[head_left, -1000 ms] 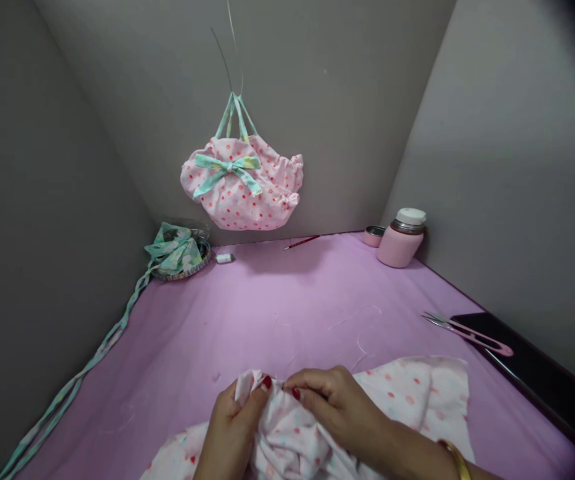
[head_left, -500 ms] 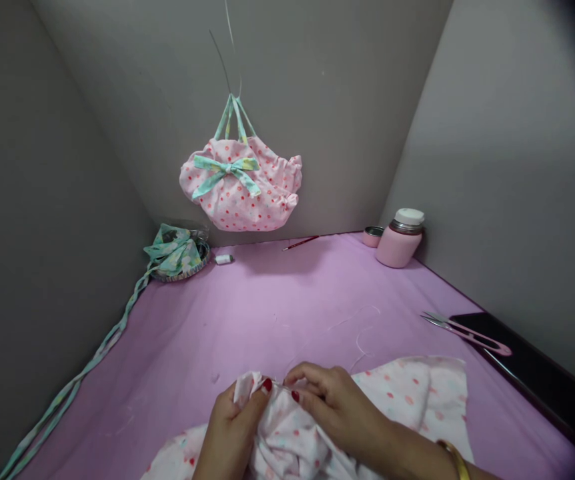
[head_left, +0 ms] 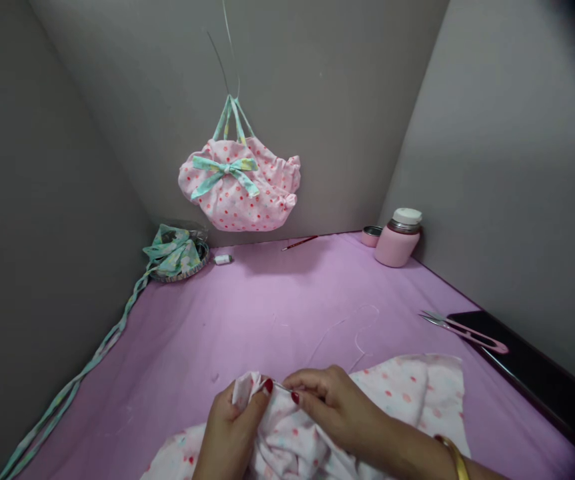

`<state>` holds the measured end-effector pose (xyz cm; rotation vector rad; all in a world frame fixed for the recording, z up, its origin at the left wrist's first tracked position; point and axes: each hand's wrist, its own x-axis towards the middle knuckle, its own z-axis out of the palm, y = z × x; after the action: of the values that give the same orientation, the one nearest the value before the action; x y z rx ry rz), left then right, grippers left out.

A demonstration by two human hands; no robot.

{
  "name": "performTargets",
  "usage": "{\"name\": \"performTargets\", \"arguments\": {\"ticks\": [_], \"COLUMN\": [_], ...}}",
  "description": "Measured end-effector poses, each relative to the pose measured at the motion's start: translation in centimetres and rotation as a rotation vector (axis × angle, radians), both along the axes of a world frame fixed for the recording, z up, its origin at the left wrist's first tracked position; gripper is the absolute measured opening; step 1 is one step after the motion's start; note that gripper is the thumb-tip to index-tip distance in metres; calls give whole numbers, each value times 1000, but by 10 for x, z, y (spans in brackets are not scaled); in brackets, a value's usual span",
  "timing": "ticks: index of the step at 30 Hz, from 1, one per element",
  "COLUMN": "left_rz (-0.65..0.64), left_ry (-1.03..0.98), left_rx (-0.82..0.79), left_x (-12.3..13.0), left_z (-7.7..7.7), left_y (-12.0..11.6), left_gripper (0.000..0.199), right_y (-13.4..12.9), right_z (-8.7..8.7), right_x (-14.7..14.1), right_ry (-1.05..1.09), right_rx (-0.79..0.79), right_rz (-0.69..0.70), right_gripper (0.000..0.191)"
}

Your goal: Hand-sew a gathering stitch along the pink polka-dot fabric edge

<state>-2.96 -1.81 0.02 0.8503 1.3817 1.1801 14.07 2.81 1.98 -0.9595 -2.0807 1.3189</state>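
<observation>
White cloth with red and pink dots [head_left: 287, 433] lies bunched at the bottom centre, and part of it spreads flat to the right. My left hand [head_left: 237, 427] pinches a gathered edge of it between thumb and fingers. Just to the right, my right hand [head_left: 335, 407] is closed, thumb against fingertips, at a thin line that runs from the pinched edge; whether this is a needle or thread is too small to tell. Pale thread [head_left: 360, 333] curls on the purple cloth beyond my right hand.
A dotted pink bag [head_left: 247, 193] hangs at the back. Thread snips [head_left: 467, 331] rest partly on a black object [head_left: 532, 380] at right. A pink jar [head_left: 396, 243], a spool [head_left: 223, 259] and a basket [head_left: 182, 272] with green fabric stand on the purple cloth [head_left: 247, 307].
The thread beyond my right hand has shifted and now stretches towards it. My right fingers have closed in slightly, and a little more of the thin line shows between my hands.
</observation>
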Motion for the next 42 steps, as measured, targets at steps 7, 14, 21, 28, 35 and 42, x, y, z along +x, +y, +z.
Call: {"name": "performTargets", "arguments": {"ticks": [7,14,21,28,35,42], "left_rz": [33,-31,0,-49,-122,-168], "left_ry": [94,191,14,-146,-288,-258], "left_rx": [-14,38,0,-54,-91,-105], "left_x": [0,1,0,-1,-1,-3], "left_z": [-1,8,0,-1,-2,5], "left_y": [1,0,2,2,1,1], "left_gripper": [29,24,31,32,31,33], "right_y": [-1,0,2,4,4,7], "right_z": [0,-4,-5,-5,-3,-1], "right_x": [0,-1,-1,-3,-1,3], "right_ry": [-10,-65,26,177,305,266], "right_rx": [14,33,-87,-264,-376,-384], "right_rz": [10,-28,-38,-23,23,48], "right_gripper": [29,29,27,26,26,27]}}
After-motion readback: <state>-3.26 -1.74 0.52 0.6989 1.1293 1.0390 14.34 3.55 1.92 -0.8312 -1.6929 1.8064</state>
